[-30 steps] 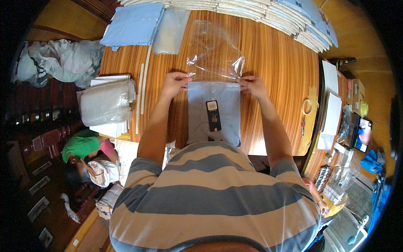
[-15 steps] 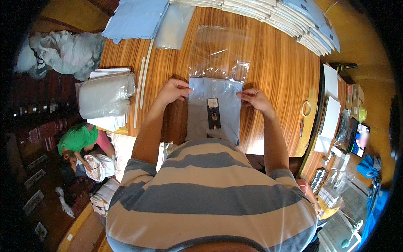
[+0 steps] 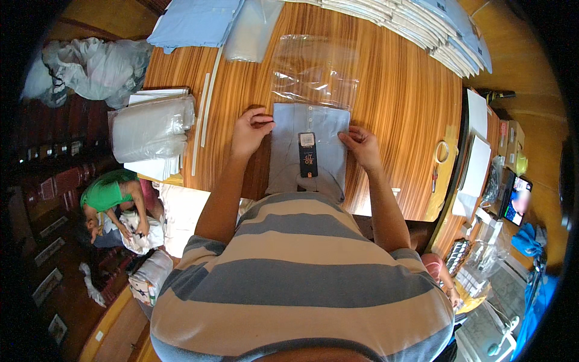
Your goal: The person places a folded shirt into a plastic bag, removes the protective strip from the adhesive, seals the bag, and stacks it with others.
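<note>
A folded light blue shirt [image 3: 285, 142] lies on the wooden table in front of me, inside a clear plastic bag [image 3: 315, 63]. The bag's far end stretches flat and wrinkled past the shirt. A dark hang tag [image 3: 308, 158] with a pale label lies along the shirt's middle, below a row of small buttons. At the left edge, my left hand [image 3: 248, 133] pinches the bag near the shirt's far corner. My right hand [image 3: 363, 147] pinches the right edge, slightly lower. The shirt's near end touches my striped top.
Plastic bags [image 3: 151, 130] and white sheets are piled at the left, near two pale strips [image 3: 205, 108]. Blue folded shirts [image 3: 196, 23] and stacked packed shirts [image 3: 416, 30] line the far side. Tape [image 3: 442, 152] lies right. A person in green [image 3: 111, 190] sits at left.
The shirt and bag look slightly higher in the view, with the bag's far part lying flatter. My hands stay at its edges. The person in green has shifted their arms.
</note>
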Demonstrator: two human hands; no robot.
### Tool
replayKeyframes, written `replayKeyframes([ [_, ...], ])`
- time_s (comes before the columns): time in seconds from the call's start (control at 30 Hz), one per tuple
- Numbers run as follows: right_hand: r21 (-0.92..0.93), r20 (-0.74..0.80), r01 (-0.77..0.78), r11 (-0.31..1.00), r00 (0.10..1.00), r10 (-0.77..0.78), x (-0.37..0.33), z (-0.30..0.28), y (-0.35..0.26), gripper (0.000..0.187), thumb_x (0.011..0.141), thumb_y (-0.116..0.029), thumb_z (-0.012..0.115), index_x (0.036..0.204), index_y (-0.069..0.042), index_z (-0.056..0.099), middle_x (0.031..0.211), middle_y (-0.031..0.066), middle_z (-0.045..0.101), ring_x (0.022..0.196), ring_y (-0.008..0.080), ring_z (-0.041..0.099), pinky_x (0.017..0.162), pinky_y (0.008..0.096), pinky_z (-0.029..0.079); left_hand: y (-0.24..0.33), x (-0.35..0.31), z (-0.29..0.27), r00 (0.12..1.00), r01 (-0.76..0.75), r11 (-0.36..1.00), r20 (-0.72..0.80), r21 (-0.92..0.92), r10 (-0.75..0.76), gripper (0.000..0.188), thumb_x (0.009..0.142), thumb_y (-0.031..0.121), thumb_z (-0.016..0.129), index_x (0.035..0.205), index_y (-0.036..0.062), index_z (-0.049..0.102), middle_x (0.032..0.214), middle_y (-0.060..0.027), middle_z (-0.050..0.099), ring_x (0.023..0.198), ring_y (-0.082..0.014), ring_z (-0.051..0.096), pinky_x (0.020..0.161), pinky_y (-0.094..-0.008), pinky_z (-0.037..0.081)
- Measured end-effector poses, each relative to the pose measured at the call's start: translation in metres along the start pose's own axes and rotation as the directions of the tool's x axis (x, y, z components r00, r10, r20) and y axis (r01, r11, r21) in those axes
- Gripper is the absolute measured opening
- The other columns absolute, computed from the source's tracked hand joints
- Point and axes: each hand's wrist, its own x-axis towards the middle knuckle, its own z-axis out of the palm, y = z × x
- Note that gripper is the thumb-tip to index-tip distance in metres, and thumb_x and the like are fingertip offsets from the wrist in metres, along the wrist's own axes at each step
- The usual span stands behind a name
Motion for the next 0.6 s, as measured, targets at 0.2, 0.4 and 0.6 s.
replayKeyframes([
  [0.2, -0.072, 0.074, -0.006, 0.997, 0.997, 0.011, 0.008, -0.006, -0.002, 0.032, 0.095, -0.014, 0.082, 0.119, 0.004, 0.071, 0.104, 0.0102, 0.078, 0.089, 0.0133, 0.07, 0.077, 0.0284, 0.057, 0.016, -0.001, 0.004, 0.988, -0.146, 0.958, 0.087, 0.246, 0.128, 0.055, 0.089, 0.0, 0.081, 0.139, -0.0035, 0.058, 0.107, -0.0114, 0.079, 0.101, -0.018, 0.073, 0.088, -0.0315, 0.058],
  [0.4, -0.063, 0.069, -0.01, 0.998, 0.998, 0.015, 0.004, 0.0, -0.014, 0.038, 0.094, -0.015, 0.083, 0.124, 0.003, 0.069, 0.104, 0.0109, 0.077, 0.089, 0.0144, 0.071, 0.078, 0.0293, 0.058, 0.009, -0.003, -0.012, 0.976, -0.201, 0.938, 0.142, 0.281, 0.167, 0.045, 0.089, 0.008, 0.081, 0.131, 0.0014, 0.066, 0.11, -0.0133, 0.077, 0.094, -0.0202, 0.074, 0.087, -0.032, 0.057],
  [0.6, -0.587, 0.14, 0.531, 0.611, 0.81, -0.569, -0.025, 0.0, -0.051, 0.04, 0.09, -0.016, 0.084, 0.125, -0.004, 0.069, 0.119, 0.0139, 0.067, 0.098, 0.027, 0.073, 0.083, 0.0359, 0.06, 0.032, -0.026, -0.018, 0.767, -0.639, 0.553, 0.389, 0.535, 0.509, 0.035, 0.091, 0.014, 0.081, 0.124, 0.0066, 0.072, 0.115, -0.011, 0.072, 0.103, -0.0272, 0.069, 0.091, -0.0377, 0.056],
])
